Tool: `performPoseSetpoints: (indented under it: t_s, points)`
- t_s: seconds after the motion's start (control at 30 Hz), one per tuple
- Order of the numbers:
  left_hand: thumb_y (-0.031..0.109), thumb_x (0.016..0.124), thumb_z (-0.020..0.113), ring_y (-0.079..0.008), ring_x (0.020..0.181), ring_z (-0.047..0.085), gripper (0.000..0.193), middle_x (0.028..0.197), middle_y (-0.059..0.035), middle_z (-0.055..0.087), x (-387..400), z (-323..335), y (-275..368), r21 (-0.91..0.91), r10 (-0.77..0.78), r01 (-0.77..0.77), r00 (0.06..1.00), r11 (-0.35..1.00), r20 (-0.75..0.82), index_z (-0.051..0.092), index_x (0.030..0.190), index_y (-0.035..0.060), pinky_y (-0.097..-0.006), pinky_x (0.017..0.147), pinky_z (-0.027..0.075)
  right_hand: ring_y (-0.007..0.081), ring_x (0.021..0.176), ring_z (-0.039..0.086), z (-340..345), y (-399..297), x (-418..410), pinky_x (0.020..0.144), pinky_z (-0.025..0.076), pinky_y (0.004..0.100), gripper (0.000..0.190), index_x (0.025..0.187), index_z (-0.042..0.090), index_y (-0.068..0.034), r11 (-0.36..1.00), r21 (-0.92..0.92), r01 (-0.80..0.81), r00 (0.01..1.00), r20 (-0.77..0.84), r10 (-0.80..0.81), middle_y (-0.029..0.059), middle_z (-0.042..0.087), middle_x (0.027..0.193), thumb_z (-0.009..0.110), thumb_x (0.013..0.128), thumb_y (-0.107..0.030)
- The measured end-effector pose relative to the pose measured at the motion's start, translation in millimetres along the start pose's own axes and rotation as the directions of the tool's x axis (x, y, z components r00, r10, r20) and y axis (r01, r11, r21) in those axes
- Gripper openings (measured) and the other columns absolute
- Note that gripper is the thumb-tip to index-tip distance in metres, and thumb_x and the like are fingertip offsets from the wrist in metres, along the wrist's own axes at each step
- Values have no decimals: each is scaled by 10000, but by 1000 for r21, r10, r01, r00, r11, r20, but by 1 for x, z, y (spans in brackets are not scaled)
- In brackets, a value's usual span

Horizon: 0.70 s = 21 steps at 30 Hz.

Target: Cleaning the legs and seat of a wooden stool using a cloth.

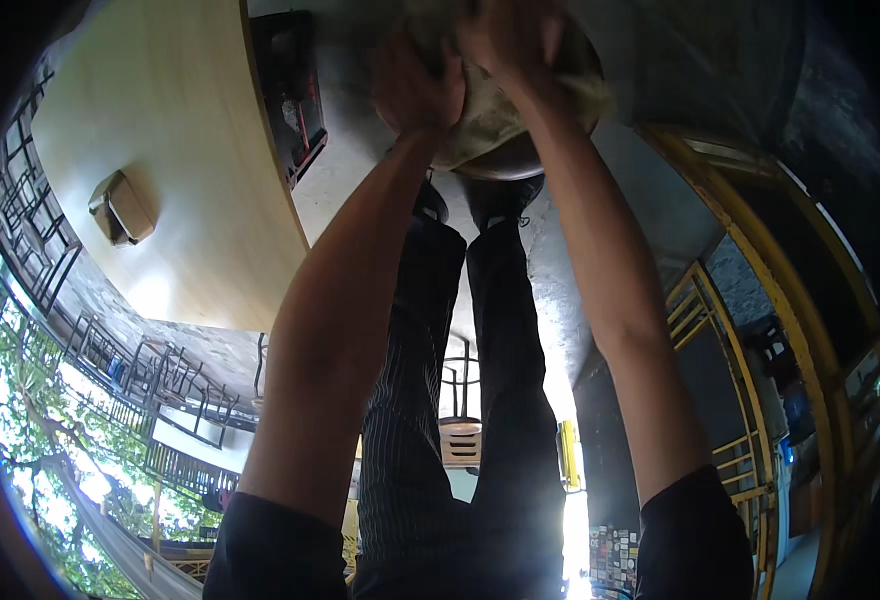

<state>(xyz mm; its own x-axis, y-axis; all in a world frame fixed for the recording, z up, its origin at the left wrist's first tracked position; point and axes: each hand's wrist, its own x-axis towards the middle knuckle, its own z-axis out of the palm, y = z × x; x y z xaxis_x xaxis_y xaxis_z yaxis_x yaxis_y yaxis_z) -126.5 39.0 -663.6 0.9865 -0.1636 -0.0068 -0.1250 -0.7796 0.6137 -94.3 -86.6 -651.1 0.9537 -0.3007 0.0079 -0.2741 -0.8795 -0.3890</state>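
Observation:
A pale, yellowish-brown cloth [491, 112] lies draped over a round, glossy dark-brown surface [511, 159], which looks like a stool seat. My left hand [419, 84] rests at the cloth's left edge, thumb apart, its fingertips lost in shadow. Blurred at the top of the view, my right hand [511, 37] is closed on the cloth. Both arms reach straight out past my dark striped trousers [417, 390]. Just below the round surface are my black shoes [507, 199].
To the left stands a pale wooden table [185, 90] with a small cardboard box [126, 208] on it. A black, red-edged object [290, 97] lies beside the table. Yellow metal framing [777, 300] runs along the right. Behind my legs is a stool [460, 424].

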Motion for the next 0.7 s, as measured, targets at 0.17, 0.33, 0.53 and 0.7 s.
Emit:
performPoseSetpoints:
  t_s: [0.17,0.33,0.53,0.7]
  points:
    - [461,786,628,-432,1238,433,718,1334,-211,482,7,7,-20,103,291,-283,954,954,-74,449,1322,19,-493,1067,330,363,1182,475,22,12,-23,1018,342,521,374,1222,573,-55,992,-36,122,974,-187,-126,186,533,1239,555,936,-294]
    - [464,724,685,-336,1404,268,851,1509,-83,338,9,-28,5,141,451,-547,789,825,418,353,1461,198,-528,1150,156,407,1293,388,-35,30,-122,1056,319,479,661,1429,310,-16,974,57,-217,965,-141,223,249,334,1437,592,913,-319]
    - [461,723,684,-270,1396,303,843,1535,8,308,2,-20,6,-47,592,-654,650,755,477,340,1469,272,-504,1162,151,428,1215,445,-16,34,-161,1007,360,505,660,1389,313,44,774,292,-562,787,-97,609,274,398,1356,595,917,-321]
    - [457,779,626,-333,1316,391,724,1440,-126,415,0,-11,5,133,365,-394,910,909,197,403,1428,227,-507,1098,280,376,1197,471,-16,47,-76,1000,350,518,561,1318,452,-54,975,-77,-211,943,-278,182,182,487,1298,608,892,-384]
